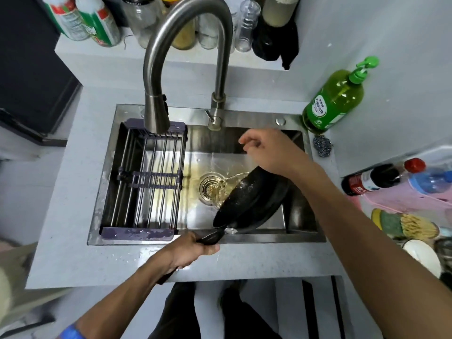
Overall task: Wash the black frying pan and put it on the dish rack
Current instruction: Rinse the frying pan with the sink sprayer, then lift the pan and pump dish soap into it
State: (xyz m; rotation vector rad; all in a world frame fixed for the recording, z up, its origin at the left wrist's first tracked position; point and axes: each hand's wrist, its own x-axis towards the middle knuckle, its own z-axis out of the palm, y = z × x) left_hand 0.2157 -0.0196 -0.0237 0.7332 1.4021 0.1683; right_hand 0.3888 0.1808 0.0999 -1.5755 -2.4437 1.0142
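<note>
- Gripping the pan (249,199) by its handle, the left hand (193,250) tilts it over the sink (244,234), fingers curled round the handle.
- Yellowish water pours from the pan's rim onto the drain (210,187).
- Right hand (271,150) hovers above the pan's far edge, fingers loosely bent, holding nothing.
- Rack (144,177) sits across the sink's left side.

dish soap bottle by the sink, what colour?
Green dish soap bottle, green pump; clearest in head view.
</note>
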